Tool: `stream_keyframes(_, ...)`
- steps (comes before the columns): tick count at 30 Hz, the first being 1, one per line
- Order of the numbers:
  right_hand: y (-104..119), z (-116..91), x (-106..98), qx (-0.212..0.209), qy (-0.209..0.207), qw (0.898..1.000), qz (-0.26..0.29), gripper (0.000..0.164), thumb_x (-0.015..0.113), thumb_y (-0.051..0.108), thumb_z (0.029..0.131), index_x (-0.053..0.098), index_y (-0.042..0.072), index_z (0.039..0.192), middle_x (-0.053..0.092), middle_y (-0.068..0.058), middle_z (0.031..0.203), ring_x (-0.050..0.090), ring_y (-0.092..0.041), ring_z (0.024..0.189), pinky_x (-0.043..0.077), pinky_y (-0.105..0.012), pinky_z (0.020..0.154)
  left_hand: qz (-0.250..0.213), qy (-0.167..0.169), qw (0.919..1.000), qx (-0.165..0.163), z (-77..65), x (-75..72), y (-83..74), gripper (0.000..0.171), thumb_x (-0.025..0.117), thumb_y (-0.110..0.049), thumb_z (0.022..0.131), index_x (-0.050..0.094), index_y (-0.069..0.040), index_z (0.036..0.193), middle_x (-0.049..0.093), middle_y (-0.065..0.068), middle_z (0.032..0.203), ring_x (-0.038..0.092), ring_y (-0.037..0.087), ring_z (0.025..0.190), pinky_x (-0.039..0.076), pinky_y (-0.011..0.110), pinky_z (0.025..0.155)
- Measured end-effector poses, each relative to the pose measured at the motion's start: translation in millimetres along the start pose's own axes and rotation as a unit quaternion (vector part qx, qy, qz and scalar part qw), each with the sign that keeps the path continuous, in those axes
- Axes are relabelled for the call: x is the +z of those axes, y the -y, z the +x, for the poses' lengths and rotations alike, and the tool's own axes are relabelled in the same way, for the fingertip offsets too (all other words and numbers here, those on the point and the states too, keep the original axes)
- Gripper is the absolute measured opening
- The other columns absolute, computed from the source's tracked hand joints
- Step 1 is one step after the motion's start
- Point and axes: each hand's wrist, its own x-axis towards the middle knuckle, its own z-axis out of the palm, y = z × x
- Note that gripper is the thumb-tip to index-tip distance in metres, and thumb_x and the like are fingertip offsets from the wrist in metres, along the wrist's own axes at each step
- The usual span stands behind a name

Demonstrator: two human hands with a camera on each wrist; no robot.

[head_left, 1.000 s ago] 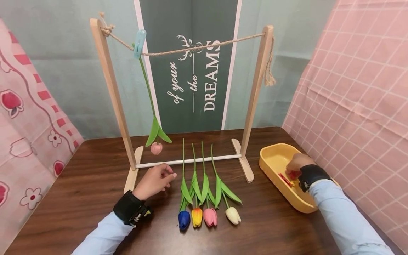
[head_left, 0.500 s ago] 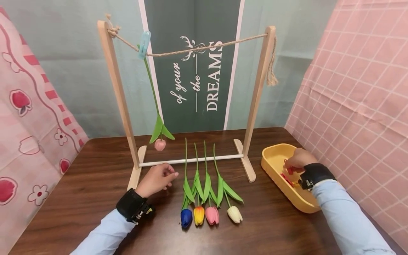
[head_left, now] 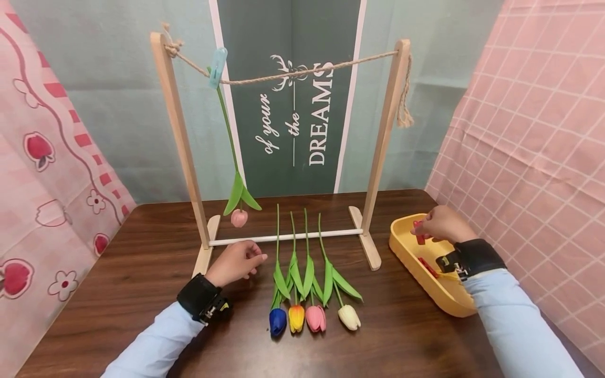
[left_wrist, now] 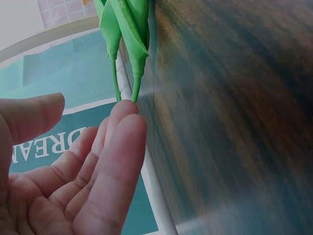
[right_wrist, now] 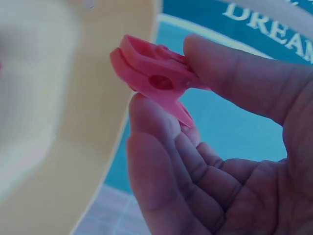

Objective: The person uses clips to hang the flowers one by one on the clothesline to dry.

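Note:
My right hand (head_left: 444,224) pinches a red clothespin (right_wrist: 154,73) between thumb and fingers, above the yellow tray (head_left: 402,249). Another red clothespin (head_left: 428,266) lies inside that tray, partly behind the wrist. Beside the stand's left foot, my left hand (head_left: 238,264) rests with relaxed fingers, holding nothing. Just right of it lie a blue tulip (head_left: 278,322), a yellow-orange tulip (head_left: 296,318), a pink tulip (head_left: 315,318) and a white tulip (head_left: 348,317), blooms toward me. A pale pink tulip (head_left: 239,218) hangs head down from the rope (head_left: 283,77), clipped by a light blue clothespin (head_left: 218,67).
The wooden stand has a left post (head_left: 181,142), a right post (head_left: 386,136) and a white crossbar (head_left: 257,239) low over the table (head_left: 156,315). Tulip stems cross that bar. A pink grid cloth (head_left: 529,157) borders the right side, beyond the tray.
My right hand has risen from inside the tray, bringing up a red clothespin. The left hand stays in place while the head view shifts slightly.

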Motion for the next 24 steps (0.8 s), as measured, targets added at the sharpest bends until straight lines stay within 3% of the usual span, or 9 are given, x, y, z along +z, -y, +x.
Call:
stream_keyframes(12,39,-7,7,-0.037,-0.071,0.996,0.038,0.032,0.076,0.026,0.084,0.066,-0.004,0.091,0.067,-0.007,0.076,0.061,-0.025,0.07,0.051,-0.033,0.059,0.001,0.021,0.9998,-0.001,10.6,2.3,-5.9,0.017,0.067,-0.018,0.093,0.061,-0.003,0.088,0.061,0.008,0.067,0.063,0.021,0.058,0.054,0.036,0.051)
stream_keyframes(24,71,-7,26,-0.06,-0.064,0.992,0.09,0.037,0.076,0.026,0.085,0.061,-0.004,0.1,0.07,-0.011,0.079,0.062,-0.024,0.073,0.051,-0.035,0.066,-0.006,0.044,0.9988,-0.022,17.8,17.9,-9.4,0.017,0.067,-0.016,0.093,0.061,-0.001,0.089,0.062,0.01,0.064,0.062,0.02,0.053,0.053,0.033,0.048)
